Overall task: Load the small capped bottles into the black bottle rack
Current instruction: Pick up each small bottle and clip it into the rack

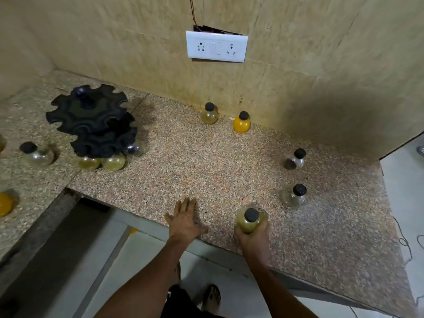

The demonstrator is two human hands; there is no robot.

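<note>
Right hand (pixel 253 237) grips capped bottle (pixel 249 220), far right of black rack (pixel 91 120); left hand (pixel 184 218) flat on counter (pixel 206 166), fingers straight, together.

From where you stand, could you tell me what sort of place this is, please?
Probably a home kitchen: a speckled granite counter against a tiled wall, a wall socket panel above it, and small capped bottles like the orange-filled one around a black bottle rack.

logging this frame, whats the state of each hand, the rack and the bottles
left hand: open, flat on the counter
right hand: fingers round a yellowish bottle, capped
black rack: upright, three bottles at its lower tier
orange bottle: capped, upright by the wall
wall switch: nothing plugged in
</note>
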